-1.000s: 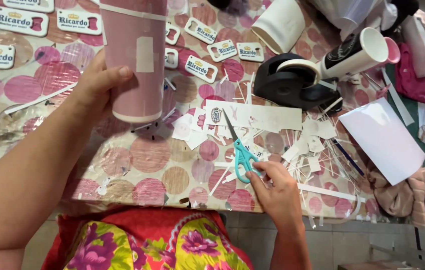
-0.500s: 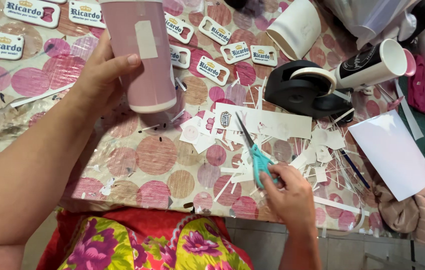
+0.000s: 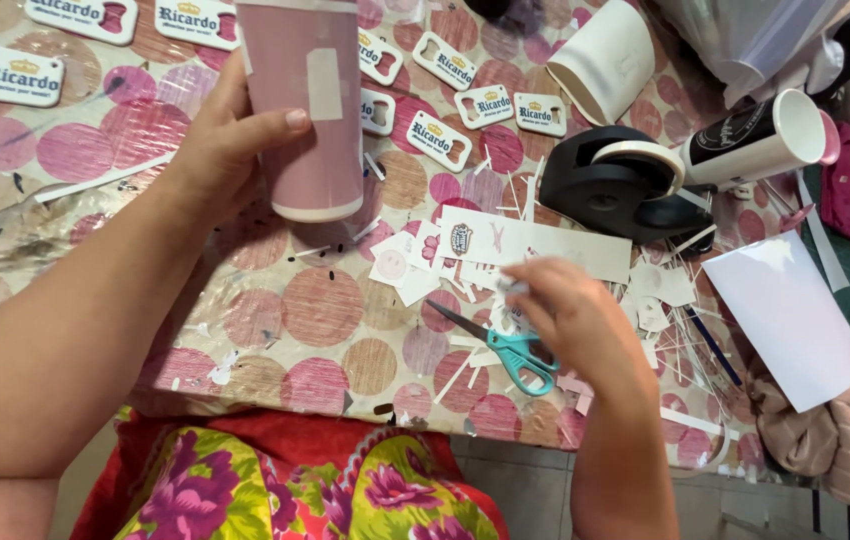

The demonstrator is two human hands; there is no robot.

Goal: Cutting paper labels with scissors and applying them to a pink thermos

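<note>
left hand [image 3: 220, 150] gripping pink cup [image 3: 307, 100]; right hand [image 3: 570, 315] pinching paper scrap [image 3: 513, 290] above scissors [image 3: 505, 345]

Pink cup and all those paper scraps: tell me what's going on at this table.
A person holds a pink cup up in the left hand, above a table covered in a cloth with pink and brown circles. The right hand reaches into a heap of white paper scraps, beside teal-handled scissors lying on the cloth. A black tape dispenser sits behind the scraps, and small printed tags lie beyond.
</note>
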